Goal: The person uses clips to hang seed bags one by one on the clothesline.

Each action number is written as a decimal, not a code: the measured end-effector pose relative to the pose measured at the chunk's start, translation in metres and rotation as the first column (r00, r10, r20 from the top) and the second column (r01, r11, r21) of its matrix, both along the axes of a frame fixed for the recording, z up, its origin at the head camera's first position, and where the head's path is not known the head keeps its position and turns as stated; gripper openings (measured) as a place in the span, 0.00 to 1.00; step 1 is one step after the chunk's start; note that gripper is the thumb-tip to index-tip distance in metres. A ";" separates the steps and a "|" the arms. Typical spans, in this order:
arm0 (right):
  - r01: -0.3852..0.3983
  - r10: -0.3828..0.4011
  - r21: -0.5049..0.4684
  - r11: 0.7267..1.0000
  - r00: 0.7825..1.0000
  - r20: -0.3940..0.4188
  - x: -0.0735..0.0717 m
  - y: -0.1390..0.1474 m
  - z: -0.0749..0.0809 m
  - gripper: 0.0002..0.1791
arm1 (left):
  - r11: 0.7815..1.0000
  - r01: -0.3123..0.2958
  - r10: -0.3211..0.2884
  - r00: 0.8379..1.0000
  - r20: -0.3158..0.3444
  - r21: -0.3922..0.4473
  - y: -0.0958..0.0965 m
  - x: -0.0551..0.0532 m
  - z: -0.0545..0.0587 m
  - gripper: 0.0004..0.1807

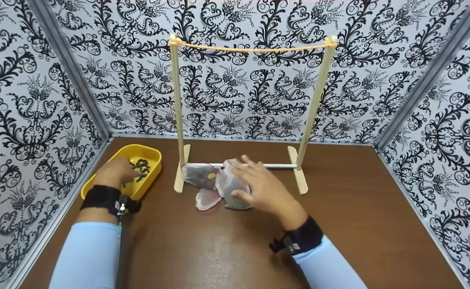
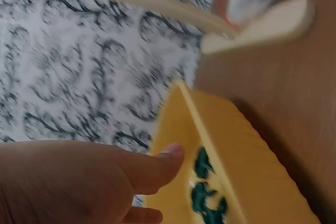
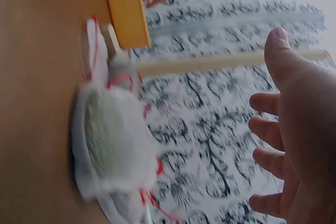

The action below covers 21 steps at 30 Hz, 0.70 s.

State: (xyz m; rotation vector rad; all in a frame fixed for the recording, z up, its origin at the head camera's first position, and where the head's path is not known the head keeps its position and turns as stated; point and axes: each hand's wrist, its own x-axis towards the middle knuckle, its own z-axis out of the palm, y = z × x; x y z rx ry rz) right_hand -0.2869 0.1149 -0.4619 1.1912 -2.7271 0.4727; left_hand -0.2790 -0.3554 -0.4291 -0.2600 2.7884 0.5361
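Observation:
My left hand hangs over the yellow tray, its thumb straight and no object visible in its fingers. Several small dark green pieces, perhaps clips, lie in the tray. With fingers spread, my right hand hovers by a group of white mesh drawstring pouches with red cords. One pouch has greenish contents and lies nearest this hand, apart from it in the right wrist view. Beside it are a pouch with dark contents and a smaller pale pouch.
Behind the pouches stands a wooden frame with a left post, a right post and flat feet. An orange cord spans its top; a white rod joins its base. Patterned walls enclose the brown table.

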 end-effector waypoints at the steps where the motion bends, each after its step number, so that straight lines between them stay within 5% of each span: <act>1: -0.017 0.017 0.012 1.000 1.000 -0.002 0.002 -0.005 -0.003 0.46 | 1.000 0.016 -0.016 1.000 0.008 -0.013 0.000 0.000 -0.001 0.30; 4: -0.071 0.072 0.034 0.997 0.997 -0.009 0.006 -0.015 -0.009 0.46 | 0.999 0.040 -0.039 0.999 0.028 -0.035 0.000 -0.001 -0.007 0.20; 11: -0.125 0.126 0.040 0.991 0.992 -0.020 0.009 -0.020 -0.016 0.43 | 0.995 0.061 -0.053 0.995 0.088 -0.084 -0.010 -0.008 -0.029 0.16; 21: -0.098 0.098 0.024 0.995 0.995 0.002 0.004 -0.005 -0.005 0.45 | 0.989 0.012 -0.011 1.000 0.008 -0.150 -0.013 -0.006 -0.038 0.14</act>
